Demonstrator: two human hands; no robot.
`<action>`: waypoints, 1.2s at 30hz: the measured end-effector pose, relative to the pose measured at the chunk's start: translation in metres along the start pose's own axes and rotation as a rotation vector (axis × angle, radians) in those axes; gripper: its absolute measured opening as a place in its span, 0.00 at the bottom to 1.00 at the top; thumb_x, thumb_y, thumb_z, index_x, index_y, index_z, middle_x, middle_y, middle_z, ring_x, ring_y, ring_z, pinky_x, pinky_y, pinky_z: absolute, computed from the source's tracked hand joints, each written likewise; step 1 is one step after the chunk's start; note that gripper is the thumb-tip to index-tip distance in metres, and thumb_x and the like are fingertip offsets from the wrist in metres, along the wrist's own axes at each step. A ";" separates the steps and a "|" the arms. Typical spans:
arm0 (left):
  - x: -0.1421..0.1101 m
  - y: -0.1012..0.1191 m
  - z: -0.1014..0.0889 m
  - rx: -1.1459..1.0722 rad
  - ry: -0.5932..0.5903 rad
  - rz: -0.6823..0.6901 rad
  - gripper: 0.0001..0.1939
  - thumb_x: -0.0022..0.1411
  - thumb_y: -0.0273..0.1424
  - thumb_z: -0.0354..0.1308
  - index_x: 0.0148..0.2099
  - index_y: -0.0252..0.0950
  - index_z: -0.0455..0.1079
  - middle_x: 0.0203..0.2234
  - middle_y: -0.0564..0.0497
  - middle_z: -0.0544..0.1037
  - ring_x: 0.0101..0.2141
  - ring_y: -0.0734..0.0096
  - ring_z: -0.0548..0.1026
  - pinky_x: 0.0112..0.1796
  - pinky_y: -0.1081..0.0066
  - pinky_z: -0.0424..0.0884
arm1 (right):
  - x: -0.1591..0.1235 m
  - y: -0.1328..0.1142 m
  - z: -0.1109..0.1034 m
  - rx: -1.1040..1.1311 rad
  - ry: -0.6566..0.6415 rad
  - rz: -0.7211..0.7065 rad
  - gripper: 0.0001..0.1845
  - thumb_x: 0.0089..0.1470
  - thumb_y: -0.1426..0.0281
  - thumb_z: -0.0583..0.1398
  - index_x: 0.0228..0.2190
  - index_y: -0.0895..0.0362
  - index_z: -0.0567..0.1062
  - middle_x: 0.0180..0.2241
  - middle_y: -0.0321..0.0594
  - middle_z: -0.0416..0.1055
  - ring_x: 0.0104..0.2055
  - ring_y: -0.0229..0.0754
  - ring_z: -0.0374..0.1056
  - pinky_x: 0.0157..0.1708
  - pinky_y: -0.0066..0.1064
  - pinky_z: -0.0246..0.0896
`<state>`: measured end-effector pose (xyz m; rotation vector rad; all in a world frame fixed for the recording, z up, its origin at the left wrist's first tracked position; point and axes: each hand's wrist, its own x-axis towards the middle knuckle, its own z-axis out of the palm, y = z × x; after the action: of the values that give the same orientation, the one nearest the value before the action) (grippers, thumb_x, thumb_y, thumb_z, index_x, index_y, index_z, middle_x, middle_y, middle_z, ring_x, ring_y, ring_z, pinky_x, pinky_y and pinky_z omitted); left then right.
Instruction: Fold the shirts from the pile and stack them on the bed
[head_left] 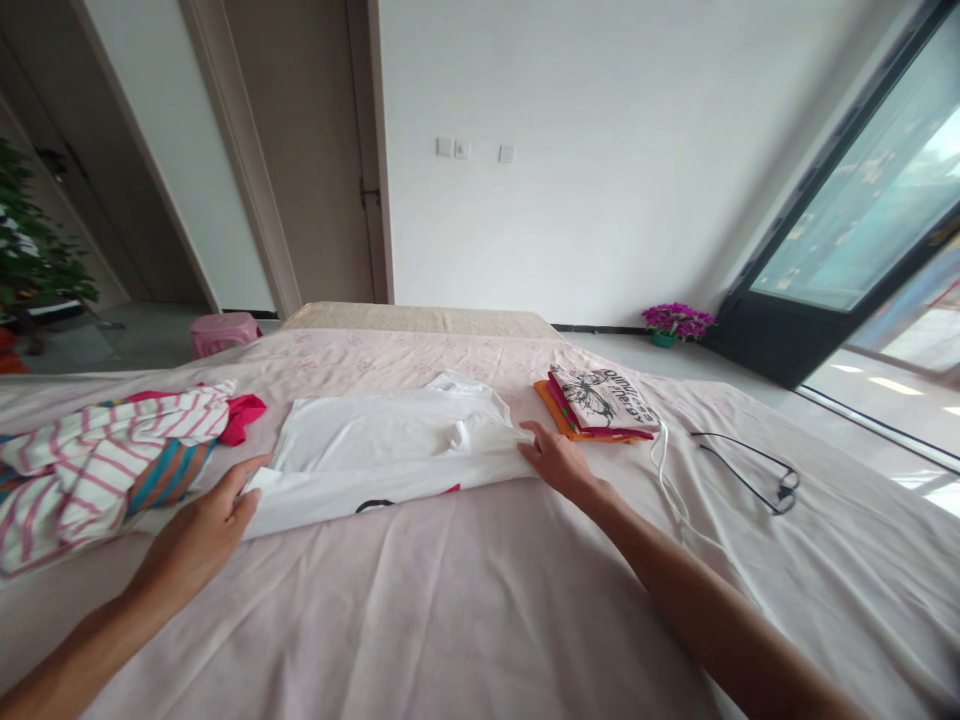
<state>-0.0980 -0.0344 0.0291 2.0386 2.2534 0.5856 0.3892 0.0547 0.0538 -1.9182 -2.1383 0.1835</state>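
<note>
A white T-shirt [375, 440] lies spread across the bed in front of me, its near side turned over into a long strip. Part of a black and red print shows along that strip. My left hand [214, 515] pinches the shirt's left end between thumb and fingers. At the opposite end, my right hand [555, 458] grips the fabric near the fold. Just beyond my right hand sits a stack of folded clothes [600, 400], with a printed piece on top and red and orange ones beneath. Beside my left hand is a heap of striped clothes [97, 450].
A pale pink sheet [420, 600] covers the bed. On its right lie eyeglasses [784, 485] and a white cord [664, 480]. A pink stool [225, 330] stands past the far left edge, purple flowers [679, 322] by the wall, and a leafy plant [37, 240] at left.
</note>
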 end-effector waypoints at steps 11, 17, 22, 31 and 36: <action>-0.009 0.051 -0.003 0.065 0.121 0.365 0.21 0.65 0.28 0.42 0.57 0.38 0.68 0.52 0.47 0.75 0.52 0.61 0.74 0.54 0.61 0.67 | -0.012 -0.045 -0.018 -0.126 0.056 -0.258 0.21 0.63 0.71 0.51 0.54 0.57 0.73 0.54 0.47 0.71 0.56 0.49 0.65 0.55 0.38 0.55; -0.011 0.090 0.036 -0.058 -0.086 0.608 0.23 0.70 0.37 0.45 0.64 0.42 0.64 0.62 0.50 0.68 0.62 0.64 0.65 0.61 0.61 0.63 | -0.012 -0.070 0.027 -0.135 -0.046 -0.478 0.32 0.68 0.59 0.46 0.66 0.61 0.56 0.68 0.49 0.50 0.70 0.51 0.44 0.67 0.45 0.40; -0.017 0.078 0.035 0.056 -0.130 0.703 0.30 0.70 0.43 0.47 0.71 0.49 0.48 0.69 0.50 0.55 0.67 0.57 0.53 0.64 0.53 0.54 | 0.002 -0.048 0.047 -0.214 -0.037 -0.386 0.34 0.68 0.56 0.44 0.68 0.61 0.52 0.69 0.48 0.43 0.71 0.53 0.40 0.68 0.49 0.36; -0.004 0.035 0.035 0.189 -0.085 0.448 0.29 0.70 0.47 0.42 0.70 0.49 0.51 0.69 0.48 0.55 0.68 0.58 0.53 0.64 0.53 0.52 | 0.005 -0.043 0.043 -0.233 -0.060 -0.217 0.34 0.68 0.55 0.43 0.68 0.58 0.51 0.70 0.47 0.42 0.71 0.50 0.40 0.67 0.49 0.37; -0.003 0.026 0.043 0.284 -0.064 0.308 0.31 0.68 0.47 0.43 0.69 0.46 0.55 0.68 0.43 0.57 0.66 0.52 0.56 0.61 0.47 0.54 | 0.007 -0.039 0.043 -0.210 -0.059 -0.134 0.35 0.67 0.54 0.42 0.68 0.61 0.51 0.70 0.48 0.43 0.72 0.50 0.39 0.67 0.50 0.34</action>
<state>-0.0612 -0.0249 -0.0034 2.5246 2.1037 0.2154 0.3394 0.0604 0.0239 -1.8892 -2.4003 -0.0114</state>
